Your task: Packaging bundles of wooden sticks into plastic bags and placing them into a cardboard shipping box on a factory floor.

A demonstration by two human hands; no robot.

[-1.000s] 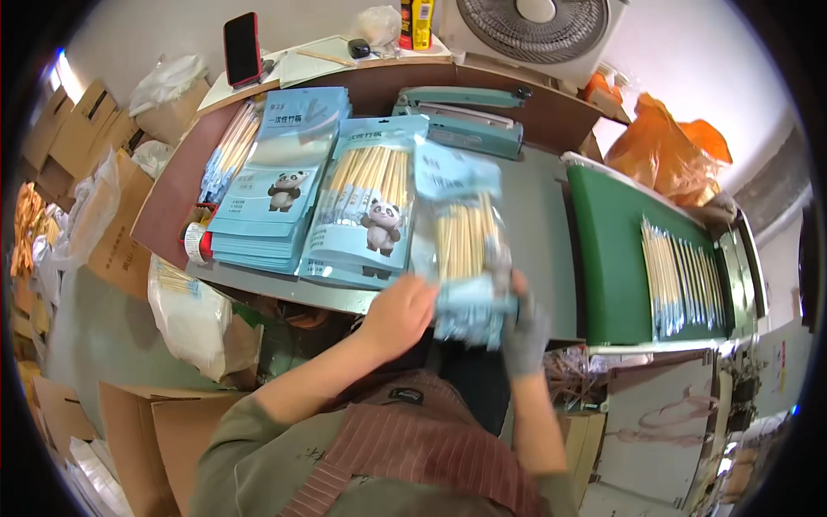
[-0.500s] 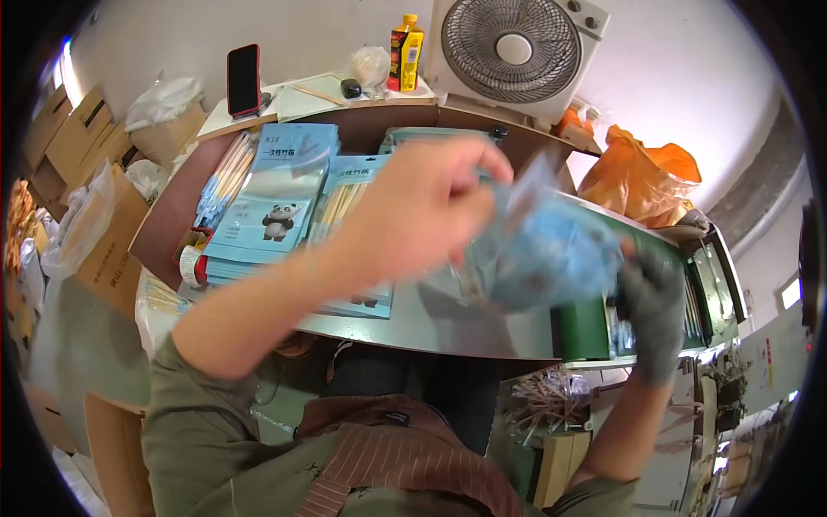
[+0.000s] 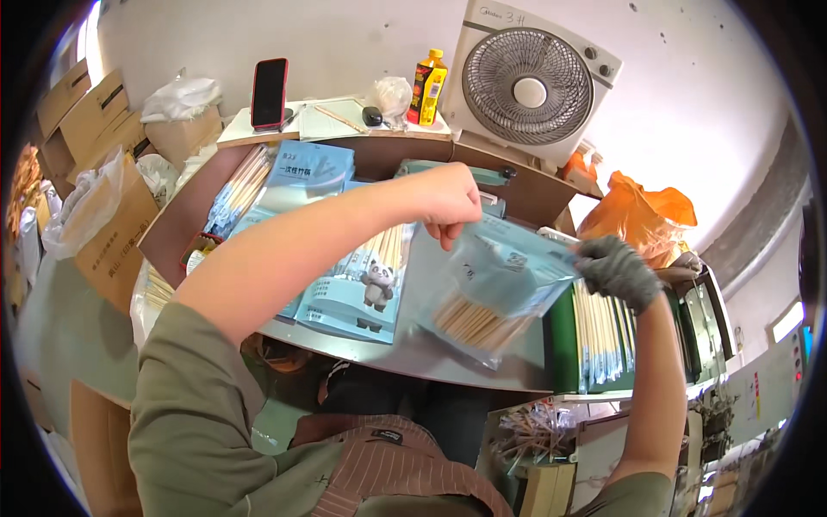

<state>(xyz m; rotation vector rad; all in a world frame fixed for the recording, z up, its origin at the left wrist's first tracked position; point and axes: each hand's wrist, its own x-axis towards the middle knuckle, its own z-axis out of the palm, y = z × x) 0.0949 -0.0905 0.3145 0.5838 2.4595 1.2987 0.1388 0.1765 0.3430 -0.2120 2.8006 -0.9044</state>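
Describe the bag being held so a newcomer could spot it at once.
Start at the grey table below the fan. Above its right half, the left hand and gloved right hand hold a light-blue bag. Unlike the flat stack, it is lifted, with sticks bunched low.

Grey table (image 3: 448, 358) bearing packet stacks (image 3: 362, 284)

- A white plastered wall (image 3: 284, 34) is rising behind a brown workbench (image 3: 185, 215).
- A box fan (image 3: 530, 86) is leaning against it.
- Cardboard boxes (image 3: 86, 112) are crowding the left.
- Daylight is entering top left.
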